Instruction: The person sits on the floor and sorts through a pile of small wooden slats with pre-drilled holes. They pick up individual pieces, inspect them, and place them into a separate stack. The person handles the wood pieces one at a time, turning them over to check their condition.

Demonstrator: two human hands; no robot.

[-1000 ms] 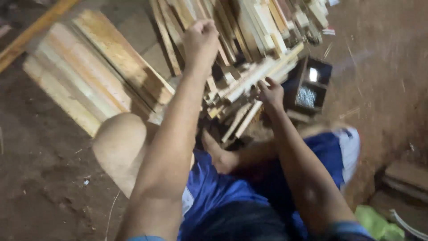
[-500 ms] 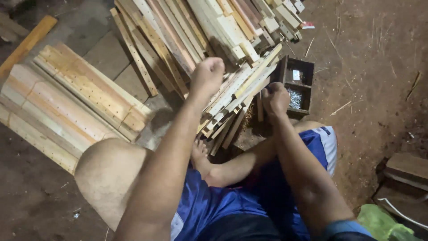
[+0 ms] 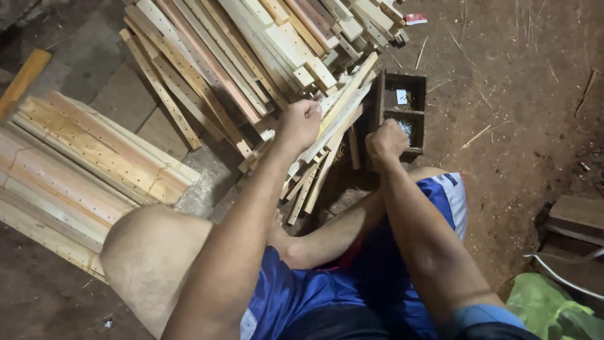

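Landmark: loose heap of wooden slats [image 3: 251, 56], spread over the dirt floor [image 3: 522, 126] ahead of the seated person.

Left of heap: stacked nailed panels [image 3: 82, 170], flat, broad, probably heavy and awkward for one hand.

At near edge of heap: small bundle of thin slats [image 3: 333, 123], leaning diagonally, upper ends toward the heap, lower ends toward the knees. Judged light, stiff, rough-sawn, dry; splinter risk along edges; likely to snap if levered across the grain. Best hold: near mid-length, flat faces pinched, several slats together to prevent fanning.

Right of heap: dark wooden compartment box [image 3: 402, 110], small bright contents in the middle compartment, kind not discernible.

Left hand [image 3: 301, 123]: at near edge of heap, fingers curled closed around the bundle's upper part.

Right hand [image 3: 385, 141]: between bundle and box, fingers closed into a fist; contents, if any, hidden.
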